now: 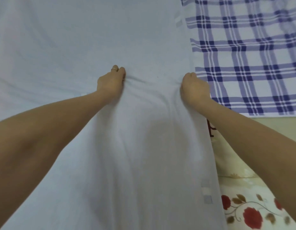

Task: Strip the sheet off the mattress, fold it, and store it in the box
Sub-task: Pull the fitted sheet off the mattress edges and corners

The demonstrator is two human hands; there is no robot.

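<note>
A plain white sheet (77, 39) covers most of the view, from the far edge down to the near edge. My left hand (110, 82) grips a bunch of the sheet near the middle, a ring on one finger. My right hand (193, 87) grips the sheet close to its right edge. Creases run between the two hands and down toward me. The sheet's right edge runs from the top centre-right down to the bottom. No box is in view.
A white cloth with a blue check pattern (252, 55) lies to the right of the sheet. Below it, a cream surface (240, 166) with red flowers (252, 216) shows at the lower right.
</note>
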